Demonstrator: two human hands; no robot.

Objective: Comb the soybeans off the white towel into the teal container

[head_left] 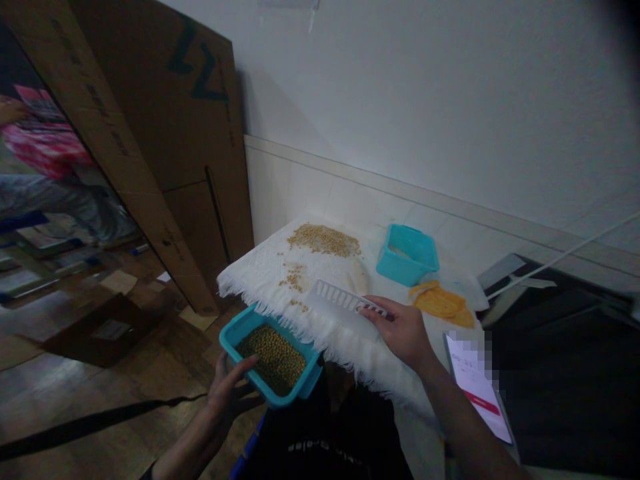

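My left hand (pixel 233 387) grips the near-left rim of a turquoise plastic bin (pixel 226 339), thumb over the edge. The bin is tilted just below the table's front edge and holds many yellowish beans (pixel 275 353) over darker, greenish ones. In my right hand (pixel 403 330) is a whitish plastic piece with a row of slots (pixel 345 310), held at its right end, low over the cloth. Left of and behind it, loose yellowish beans (pixel 295 277) lie scattered on the white fringed cloth (pixel 255 270). A larger spread of beans (pixel 325 240) lies farther back.
A second turquoise bin (pixel 407 257) stands at the back right, with a yellow cloth (pixel 443 303) in front. A lit phone or tablet (pixel 475 387) lies at the right edge. A tall cardboard box (pixel 200 153) stands left; beyond it, a person (pixel 47 153) is partly visible.
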